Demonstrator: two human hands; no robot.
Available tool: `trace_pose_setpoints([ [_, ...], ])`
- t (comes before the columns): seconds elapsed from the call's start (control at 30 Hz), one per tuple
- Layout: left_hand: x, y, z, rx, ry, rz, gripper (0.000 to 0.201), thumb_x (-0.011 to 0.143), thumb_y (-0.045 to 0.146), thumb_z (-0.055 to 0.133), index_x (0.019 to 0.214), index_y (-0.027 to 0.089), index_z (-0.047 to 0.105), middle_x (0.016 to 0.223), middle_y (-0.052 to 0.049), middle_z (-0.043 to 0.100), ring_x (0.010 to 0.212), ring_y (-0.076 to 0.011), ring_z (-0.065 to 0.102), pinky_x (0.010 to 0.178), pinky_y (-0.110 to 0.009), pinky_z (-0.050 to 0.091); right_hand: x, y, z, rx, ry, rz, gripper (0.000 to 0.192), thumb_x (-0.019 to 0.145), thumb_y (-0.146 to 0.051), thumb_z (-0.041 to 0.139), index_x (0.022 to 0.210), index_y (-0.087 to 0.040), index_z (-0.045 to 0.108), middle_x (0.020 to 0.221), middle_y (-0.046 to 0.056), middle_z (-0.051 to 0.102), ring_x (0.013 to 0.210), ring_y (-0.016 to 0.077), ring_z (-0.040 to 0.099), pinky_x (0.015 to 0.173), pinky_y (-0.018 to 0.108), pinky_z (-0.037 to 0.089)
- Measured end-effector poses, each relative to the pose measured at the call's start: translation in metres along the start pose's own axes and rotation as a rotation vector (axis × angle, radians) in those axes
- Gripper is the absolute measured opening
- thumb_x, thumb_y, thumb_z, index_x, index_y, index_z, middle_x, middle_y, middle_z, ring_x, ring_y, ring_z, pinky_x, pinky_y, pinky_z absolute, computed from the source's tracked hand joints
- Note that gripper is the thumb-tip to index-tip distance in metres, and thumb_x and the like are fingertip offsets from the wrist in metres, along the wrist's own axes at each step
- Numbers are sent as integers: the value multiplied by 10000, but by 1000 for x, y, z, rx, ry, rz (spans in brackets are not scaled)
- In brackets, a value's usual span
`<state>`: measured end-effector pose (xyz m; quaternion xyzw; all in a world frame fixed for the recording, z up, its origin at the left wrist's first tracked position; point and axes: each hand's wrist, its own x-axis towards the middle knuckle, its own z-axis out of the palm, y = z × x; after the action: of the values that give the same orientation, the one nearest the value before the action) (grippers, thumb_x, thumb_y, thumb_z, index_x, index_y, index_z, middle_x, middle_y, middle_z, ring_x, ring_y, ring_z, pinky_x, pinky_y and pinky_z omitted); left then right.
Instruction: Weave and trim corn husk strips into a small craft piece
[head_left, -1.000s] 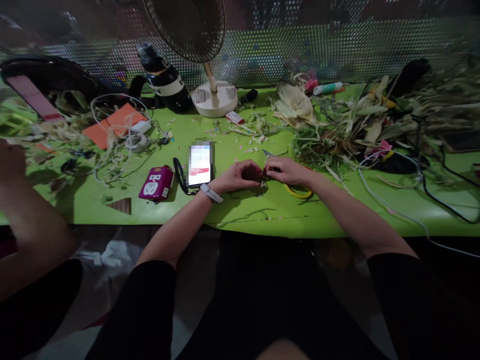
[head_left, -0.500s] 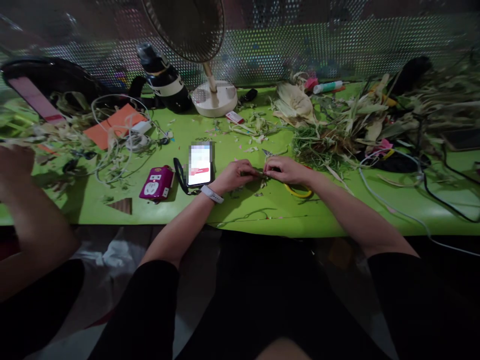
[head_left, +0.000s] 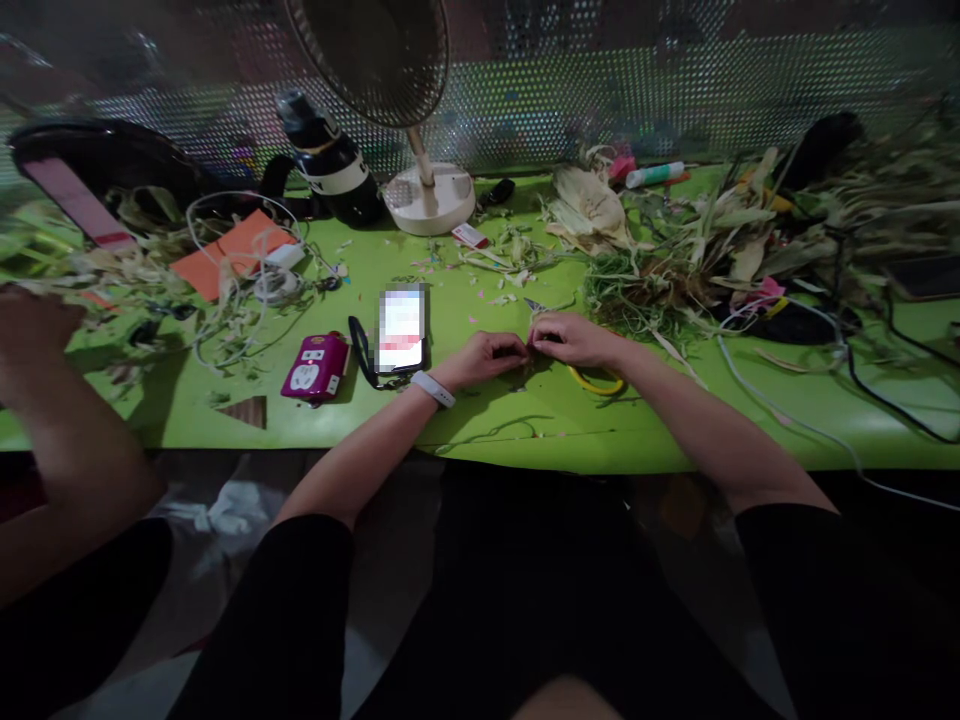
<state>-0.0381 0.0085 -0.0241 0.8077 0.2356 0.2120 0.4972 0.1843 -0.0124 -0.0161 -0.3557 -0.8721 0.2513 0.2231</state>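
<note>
— Green tabletop (head_left: pixel 225 415), bright lime, littered with husk scraps. What are the hands doing?

— Both meet at the middle of the table's near half. The left hand (head_left: pixel 487 356) and right hand (head_left: pixel 574 340) are curled, fingertips pinched together on a small dark strip of plant material (head_left: pixel 527 352) held between them, just above the surface. It is too small to name more exactly.

— What lies close by?

— A yellow ring (head_left: pixel 596 381) sits partly under the right wrist. Left of the left hand lies a smartphone (head_left: pixel 402 327), then a magenta power adapter (head_left: pixel 314 366). Farther away stands a desk fan (head_left: pixel 427 195), and a heap of corn husks (head_left: pixel 675 250) fills the far right.

— Anyone else?

— Another person's arm (head_left: pixel 52 420) reaches in at the near left edge.
</note>
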Motion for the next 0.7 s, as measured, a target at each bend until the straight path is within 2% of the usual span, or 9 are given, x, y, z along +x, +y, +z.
trace_pose_setpoints([
  [0.17, 4, -6, 3, -201, 42, -154, 378, 750, 489, 723, 824, 125, 653, 776, -37, 725, 695, -121, 674, 714, -259, 557, -1, -1, -1, 5, -12, -1, 201, 922, -273, 483, 877, -153, 638, 870, 86, 644, 828, 185, 579, 792, 334, 453],
  [0.27, 7, -9, 3, -283, 79, -198, 413, 693, 439, 791, 865, 145, 558, 768, -23, 723, 698, -128, 695, 689, -255, 563, -2, 0, -2, 13, -28, -6, 203, 923, -285, 492, 874, -155, 640, 884, 91, 652, 841, 189, 590, 809, 347, 464],
  [0.37, 8, -9, 4, -316, 119, -228, 422, 701, 363, 805, 863, 172, 465, 713, 14, 697, 673, -121, 695, 645, -234, 557, -3, -1, -4, 11, -35, 0, 191, 923, -282, 503, 885, -160, 646, 908, 92, 662, 864, 191, 602, 824, 353, 471],
  [0.7, 9, -5, 5, -306, 131, -263, 328, 769, 303, 770, 850, 161, 485, 729, -5, 708, 682, -136, 713, 654, -264, 580, -8, -11, 0, -201, 98, 47, 172, 914, -274, 539, 853, -166, 659, 927, 107, 617, 893, 228, 562, 814, 388, 462],
])
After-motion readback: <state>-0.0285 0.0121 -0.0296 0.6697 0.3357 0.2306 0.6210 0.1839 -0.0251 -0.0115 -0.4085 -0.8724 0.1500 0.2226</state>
